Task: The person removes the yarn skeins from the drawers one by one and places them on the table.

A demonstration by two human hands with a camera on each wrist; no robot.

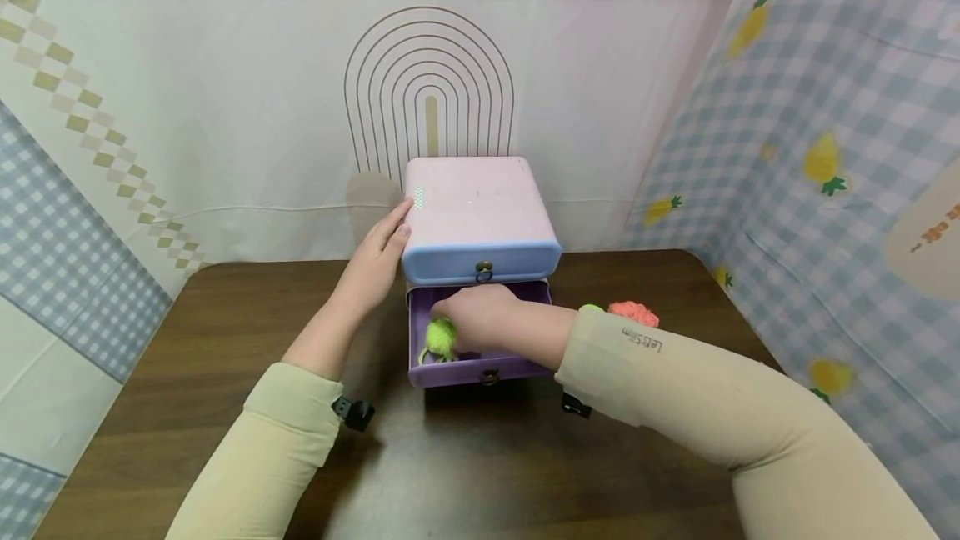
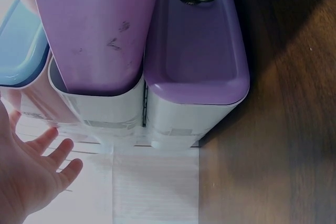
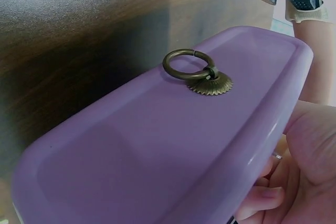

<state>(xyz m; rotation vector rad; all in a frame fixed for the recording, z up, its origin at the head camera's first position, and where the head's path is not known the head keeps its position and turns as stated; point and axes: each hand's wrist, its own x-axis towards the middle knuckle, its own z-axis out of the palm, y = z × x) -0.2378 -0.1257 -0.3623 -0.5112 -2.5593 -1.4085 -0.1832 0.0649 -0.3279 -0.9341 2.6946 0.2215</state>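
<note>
A small chest with a pink top point(image 1: 472, 198) has a blue upper drawer point(image 1: 442, 263) pushed in and a purple lower drawer point(image 1: 457, 372) pulled out. Against the chest's left side, my left hand point(image 1: 372, 265) rests with its fingers extended; the left wrist view also shows its spread fingers point(image 2: 62, 156). Inside the purple drawer, my right hand point(image 1: 483, 319) holds a lime-green yarn ball point(image 1: 440, 337) near the left end, its fingers partly hidden. Behind the purple drawer front point(image 3: 157, 145), curled right fingers point(image 3: 265, 198) show in the right wrist view.
Beyond my right forearm a coral yarn ball point(image 1: 633, 312) sits on the brown wooden table point(image 1: 247, 332), beside a partly hidden bright green thing point(image 1: 592, 307). A brass ring pull point(image 3: 186, 65) sticks out from the drawer front. A patterned cloth wall point(image 1: 285, 132) stands close behind the chest.
</note>
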